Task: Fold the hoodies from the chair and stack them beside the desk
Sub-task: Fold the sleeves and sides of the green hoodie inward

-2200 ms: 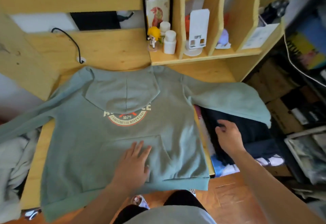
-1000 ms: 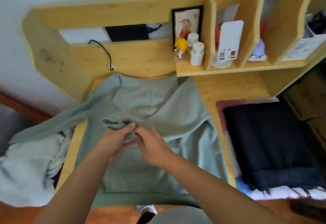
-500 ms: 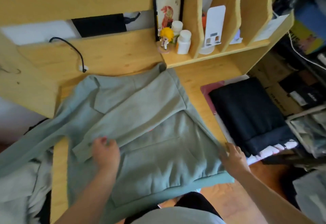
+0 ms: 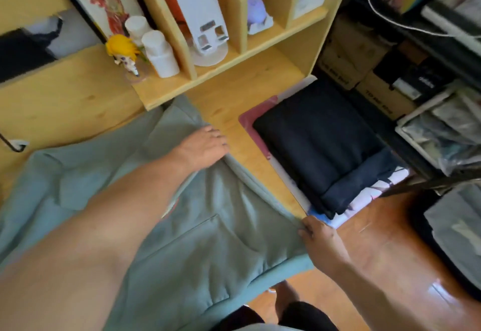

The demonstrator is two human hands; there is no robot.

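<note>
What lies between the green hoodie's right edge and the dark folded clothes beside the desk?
In the head view, only a bare strip of the yellow wooden desk top lies between the sage-green hoodie and the dark navy folded stack.

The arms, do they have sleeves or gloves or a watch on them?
No. Both arms are bare as far up as the picture shows: no sleeves, no gloves. The left hand and right hand show no watch, band or ring, though the picture is a little blurry for tiny things. The left forearm looks very big only because it is close to the camera.
</note>
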